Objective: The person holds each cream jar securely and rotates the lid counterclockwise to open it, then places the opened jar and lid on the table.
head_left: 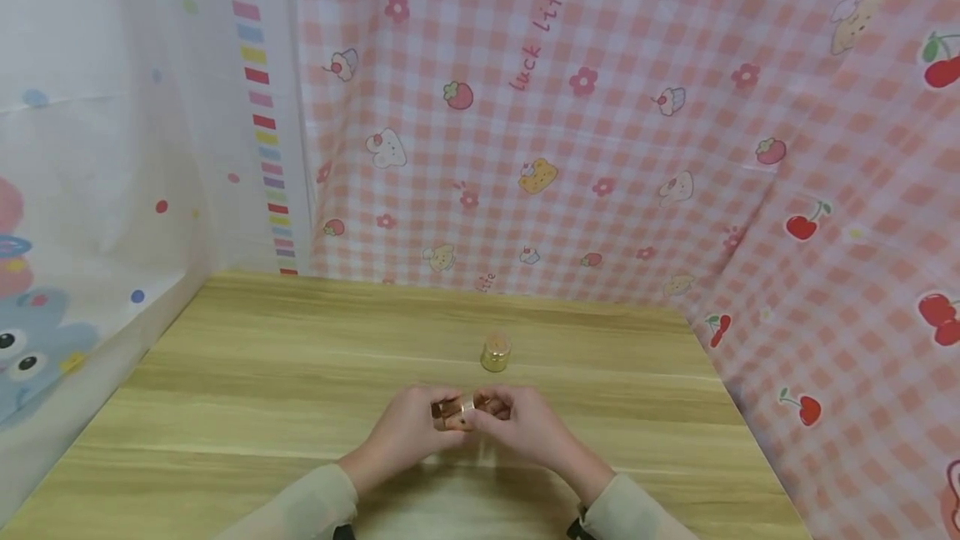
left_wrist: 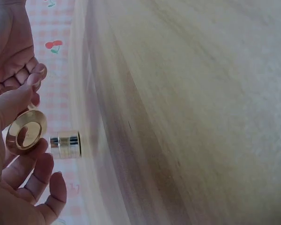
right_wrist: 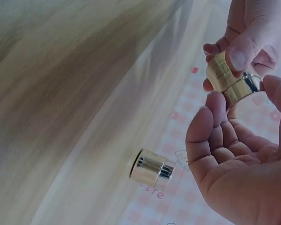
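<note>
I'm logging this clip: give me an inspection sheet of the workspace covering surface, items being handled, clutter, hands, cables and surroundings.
Surface: wood-grain tabletop, light with darker streaks.
Items being handled: a shiny gold piece, round, held between both hands above the tabletop; a second, stepped gold piece stands upright beyond the hands, narrower end up, untouched.
Clutter: nothing seen.
Hands: the left hand grips one end of the held piece; the right hand pinches the other.
Cables: nothing seen.
Surroundings: pink checked cloth behind, white cartoon-print cloth on the left, cherry-print cloth on the right.
</note>
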The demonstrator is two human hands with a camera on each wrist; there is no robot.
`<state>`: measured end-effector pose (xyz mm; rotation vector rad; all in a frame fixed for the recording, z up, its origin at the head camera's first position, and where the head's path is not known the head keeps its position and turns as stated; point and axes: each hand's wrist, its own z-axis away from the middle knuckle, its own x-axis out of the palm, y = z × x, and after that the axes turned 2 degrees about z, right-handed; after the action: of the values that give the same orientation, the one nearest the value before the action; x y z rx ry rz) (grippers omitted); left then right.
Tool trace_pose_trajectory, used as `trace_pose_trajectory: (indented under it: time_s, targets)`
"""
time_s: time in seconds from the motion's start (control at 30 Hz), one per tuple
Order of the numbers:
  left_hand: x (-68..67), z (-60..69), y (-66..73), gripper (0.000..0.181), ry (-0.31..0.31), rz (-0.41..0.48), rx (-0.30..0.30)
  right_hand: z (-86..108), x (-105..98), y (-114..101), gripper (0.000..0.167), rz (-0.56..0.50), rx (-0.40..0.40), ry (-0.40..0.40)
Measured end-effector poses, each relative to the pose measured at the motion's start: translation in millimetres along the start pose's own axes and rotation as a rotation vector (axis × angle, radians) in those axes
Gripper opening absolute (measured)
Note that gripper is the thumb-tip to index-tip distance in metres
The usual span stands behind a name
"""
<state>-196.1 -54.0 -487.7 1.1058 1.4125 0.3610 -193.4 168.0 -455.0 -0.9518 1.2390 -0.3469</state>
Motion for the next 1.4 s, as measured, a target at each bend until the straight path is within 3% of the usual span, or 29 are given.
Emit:
trace_pose_trajectory:
  time_s: [0.2,0.87,1.27,1.4]
  targets:
    - [-1.6,1.0,0.9,0.019,-0.031,-0.046,0.058,0.6,1.2,0.5,0.044,0.016,-0.033,-0.008]
    - [-4.5,0.5,-1.8,0.027,-0.061,-0.035,0.034,4.4,5.1,1.3,0.024,0.068,-0.099,-0.011]
    - [-2.8,2.4,-1.4,0.019,-0.045,-0.028,0.07,5.8,4.0,1.4,0.026,0.115,-0.183,0.001]
    - [-1.7,3.8,-2.2,0.027,-0.017,-0.045,0.08,5.5,3.7,-0.9,0.033,0.084,-0.146,0.007]
